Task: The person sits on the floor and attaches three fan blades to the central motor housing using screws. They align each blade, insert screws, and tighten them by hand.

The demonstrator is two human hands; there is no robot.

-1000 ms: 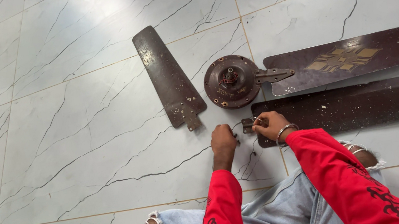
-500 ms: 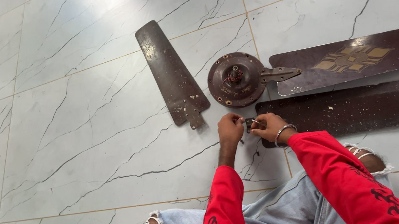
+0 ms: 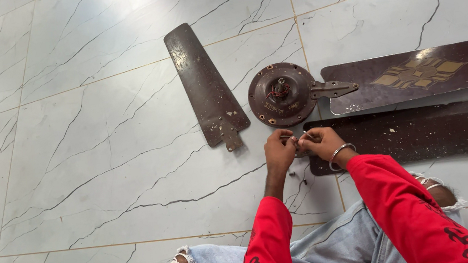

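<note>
Brown, worn metal makes up everything the person is working on: a round ceiling-fan motor hub (image 3: 282, 94) lies on the marble-patterned floor (image 3: 94, 160), with one blade (image 3: 425, 72) attached to it by a bracket at its 3 o'clock side, a loose blade (image 3: 205, 86) lying at its 9 o'clock, and another loose blade (image 3: 428, 131) at about 5 o'clock. Just below the hub, at its 6 o'clock, the left hand (image 3: 279, 153) and the right hand (image 3: 322, 143) meet fingertip to fingertip over the near end of that lower blade. Both pinch closed around something small and pale between them (too small to make out, perhaps a bit of hardware), so the grip of each hand is a tight fingertip one, not a full fist. A bangle sits on the right wrist, and red sleeves and torn jeans fill the lower edge of the view. Such a small piece would likely be light, hard and easy to drop, so a fingertip hold suits it. The blade under the hands looks thin, stiff and long; it would probably handle best taken near its narrow mounting end, while the hub looks dense and heavy, best lifted by its rim.
</note>
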